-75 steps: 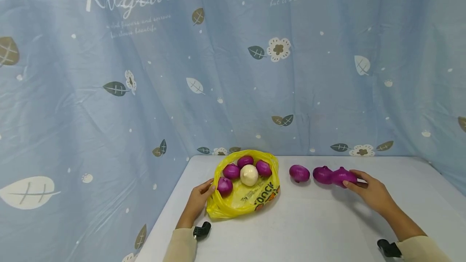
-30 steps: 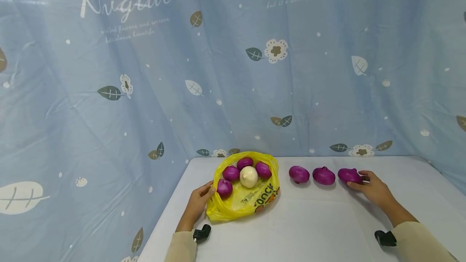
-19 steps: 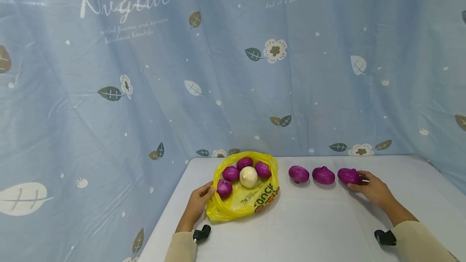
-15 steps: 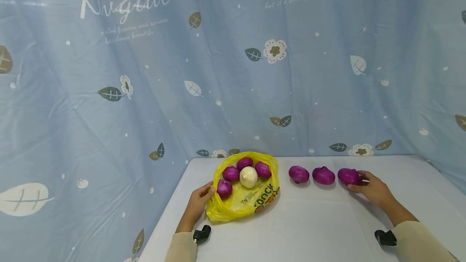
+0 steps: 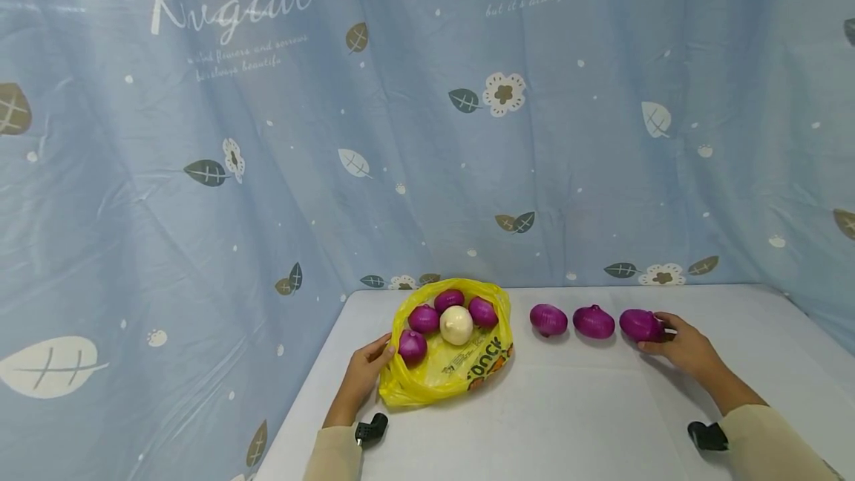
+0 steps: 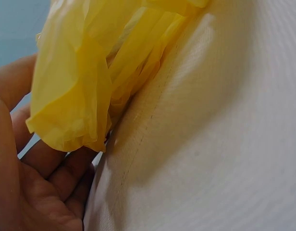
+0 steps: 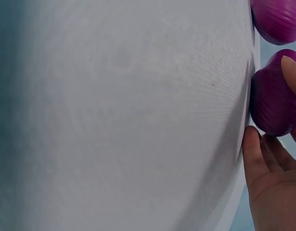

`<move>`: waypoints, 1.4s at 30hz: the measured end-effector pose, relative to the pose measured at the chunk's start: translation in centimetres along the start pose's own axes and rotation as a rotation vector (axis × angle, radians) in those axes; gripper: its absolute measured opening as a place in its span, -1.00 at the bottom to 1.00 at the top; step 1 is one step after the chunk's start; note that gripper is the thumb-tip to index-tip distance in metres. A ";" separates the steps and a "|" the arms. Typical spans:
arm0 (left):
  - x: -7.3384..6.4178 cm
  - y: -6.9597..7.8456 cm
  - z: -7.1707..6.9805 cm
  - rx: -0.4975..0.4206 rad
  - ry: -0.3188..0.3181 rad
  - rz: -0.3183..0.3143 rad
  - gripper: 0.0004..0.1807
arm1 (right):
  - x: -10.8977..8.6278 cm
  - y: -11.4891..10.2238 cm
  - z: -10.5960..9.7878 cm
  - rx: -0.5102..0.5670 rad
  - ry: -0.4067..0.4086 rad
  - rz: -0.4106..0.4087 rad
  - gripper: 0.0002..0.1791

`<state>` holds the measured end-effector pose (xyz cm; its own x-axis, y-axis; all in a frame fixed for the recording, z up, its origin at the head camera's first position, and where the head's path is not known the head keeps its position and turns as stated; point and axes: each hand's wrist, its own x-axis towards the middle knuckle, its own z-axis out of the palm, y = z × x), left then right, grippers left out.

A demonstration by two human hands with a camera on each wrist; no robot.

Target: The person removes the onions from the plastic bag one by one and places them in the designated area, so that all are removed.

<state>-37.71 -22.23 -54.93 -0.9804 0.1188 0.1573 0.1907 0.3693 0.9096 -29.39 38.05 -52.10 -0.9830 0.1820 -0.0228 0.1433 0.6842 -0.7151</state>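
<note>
At the left of the white table, a yellow plastic bag [image 5: 427,388] lies with its mouth wide, showing several purple onions [image 5: 412,347] and one white onion [image 5: 456,325] inside. My left hand [image 5: 364,370] holds the bag's left rim; in the left wrist view its thumb and fingers lie about the yellow plastic [image 6: 71,96]. Right of the bag, three purple onions stand in a row: a left one [image 5: 548,320], a middle one [image 5: 594,322] and a right one [image 5: 640,324]. My right hand [image 5: 684,347] grips the right onion between thumb and fingers.
The white table [image 5: 568,414] ends at a blue patterned curtain [image 5: 427,169] behind and on the left. Narrow gaps separate the three onions in the row. A black wrist device [image 5: 371,430] sits at the left cuff, another black device [image 5: 708,436] at the right one.
The right onion, which touched the middle one, has moved right and down with my right hand and now stands apart on the table. My left hand has stayed at the bag's rim.
</note>
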 end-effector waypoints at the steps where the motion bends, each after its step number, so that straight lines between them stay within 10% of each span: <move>1: 0.0 0.0 0.0 -0.001 0.001 -0.001 -0.39 | 0.0 0.0 0.0 -0.002 -0.002 0.000 0.11; 27: 0.2 -0.1 -0.1 0.019 0.003 -0.017 -0.43 | -2.7 -4.7 -3.2 -0.037 0.140 -0.093 -0.04; 42: 0.1 0.0 -0.2 -0.008 -0.003 -0.016 -0.47 | -1.3 -11.0 0.9 0.102 0.081 -0.205 -0.18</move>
<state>-37.82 -22.35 -54.86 -0.9832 0.1155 0.1411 0.1741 0.3642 0.9149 -29.81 29.66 -44.80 -0.9774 0.1052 0.1832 -0.0748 0.6387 -0.7658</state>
